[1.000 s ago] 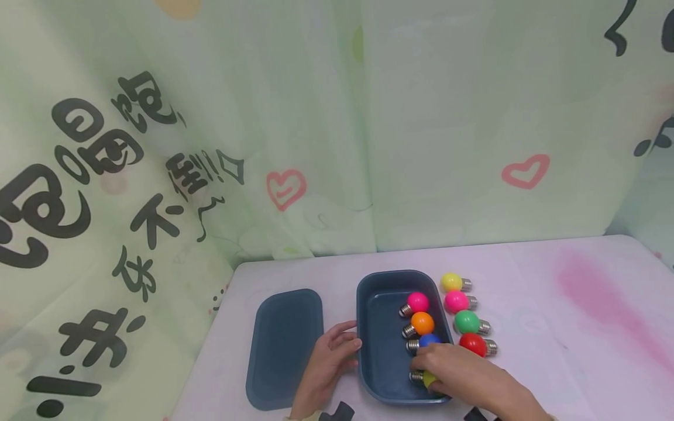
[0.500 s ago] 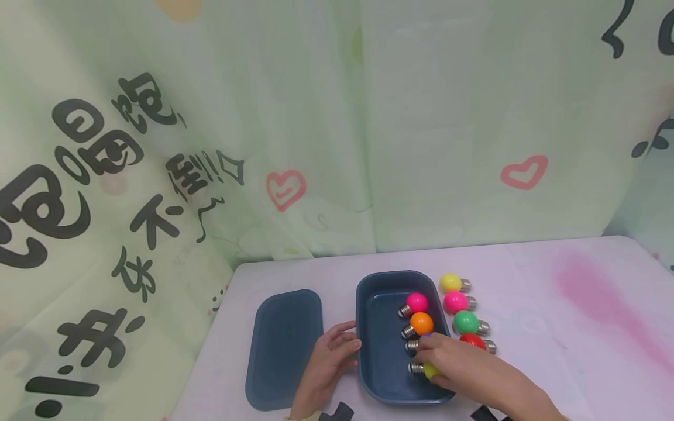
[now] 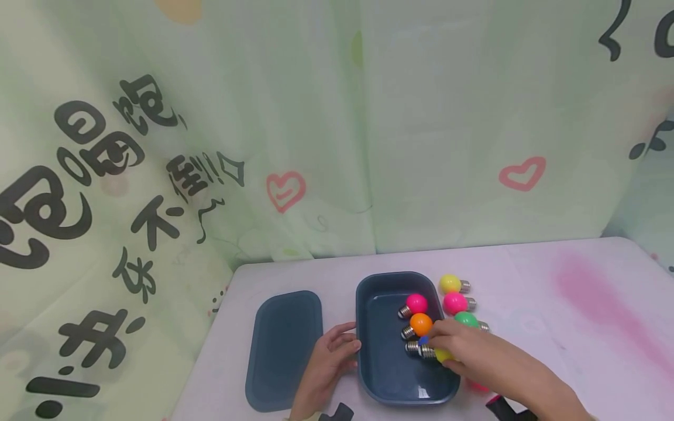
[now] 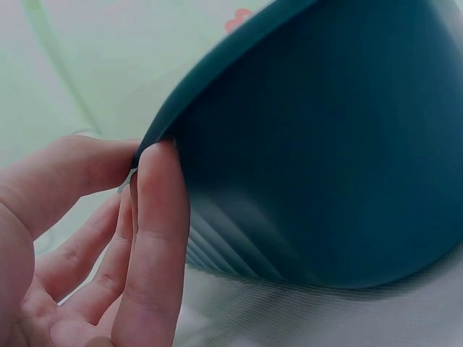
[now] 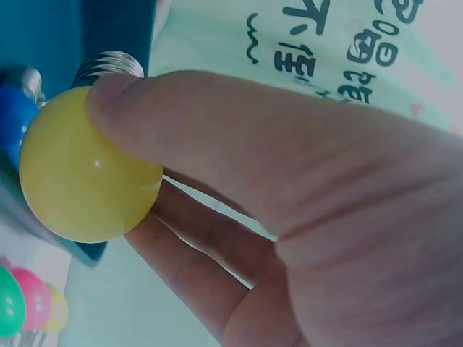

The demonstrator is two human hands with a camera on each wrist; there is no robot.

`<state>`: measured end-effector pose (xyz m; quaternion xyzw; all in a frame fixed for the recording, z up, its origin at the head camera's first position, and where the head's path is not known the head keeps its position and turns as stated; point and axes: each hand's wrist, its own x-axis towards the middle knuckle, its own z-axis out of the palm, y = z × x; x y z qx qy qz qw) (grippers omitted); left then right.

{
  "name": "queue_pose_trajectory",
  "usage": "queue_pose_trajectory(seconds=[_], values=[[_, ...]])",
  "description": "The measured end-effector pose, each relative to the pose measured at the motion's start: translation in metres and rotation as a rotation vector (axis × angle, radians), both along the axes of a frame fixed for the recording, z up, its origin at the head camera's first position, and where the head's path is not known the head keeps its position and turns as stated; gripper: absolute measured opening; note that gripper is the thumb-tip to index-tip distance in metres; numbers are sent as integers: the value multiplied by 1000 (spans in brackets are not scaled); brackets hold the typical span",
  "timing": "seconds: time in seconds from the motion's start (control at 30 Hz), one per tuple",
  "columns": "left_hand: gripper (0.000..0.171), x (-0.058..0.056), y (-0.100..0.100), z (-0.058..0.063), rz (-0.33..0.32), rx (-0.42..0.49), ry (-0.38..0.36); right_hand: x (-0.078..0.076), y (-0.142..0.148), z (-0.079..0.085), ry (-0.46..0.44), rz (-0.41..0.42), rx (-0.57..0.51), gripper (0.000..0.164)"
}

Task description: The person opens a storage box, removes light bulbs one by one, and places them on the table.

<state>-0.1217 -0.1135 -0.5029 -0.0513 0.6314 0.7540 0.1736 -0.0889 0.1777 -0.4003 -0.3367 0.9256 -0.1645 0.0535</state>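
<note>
My right hand (image 3: 474, 351) pinches a yellow light bulb (image 5: 87, 173) between thumb and fingers by its round part. It is at the right rim of a dark blue plastic tub (image 3: 371, 362), the bulb's metal base pointing left. Inside the tub lie a pink bulb (image 3: 416, 303), an orange bulb (image 3: 420, 324) and a blue bulb (image 5: 14, 119), the last partly covered by the hand. My left hand (image 3: 330, 362) holds the tub's left rim, thumb and forefinger at its edge (image 4: 163, 123).
Right of the tub, a yellow bulb (image 3: 450, 283), a pink bulb (image 3: 455, 303) and a green bulb (image 3: 466, 319) lie in a column. Something red (image 3: 477, 386) peeks out beneath the right wrist. A flat blue lid (image 3: 284, 351) lies left on the pink-white tablecloth (image 3: 532, 280).
My right hand has carried the yellow bulb from the tub's near end up and right to its right rim. It now covers the red bulb outside. The left hand stays put.
</note>
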Motion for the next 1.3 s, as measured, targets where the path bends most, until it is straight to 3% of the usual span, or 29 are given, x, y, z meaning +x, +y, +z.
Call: queue_pose_trajectory(seconds=[0.27, 0.77, 1.03, 1.3], values=[[49, -1, -1, -2, -1, 7, -8, -6, 17, 5, -8, -30, -43, 29], [51, 0, -1, -2, -2, 5, -5, -21, 51, 6, -74, -223, -7, 38], [51, 0, 1, -1, 7, 4, -5, -33, 68, 3, 6, -202, 1, 31], [51, 0, 0, -2, 5, 1, -9, -45, 80, -1, -1, -240, 18, 30]])
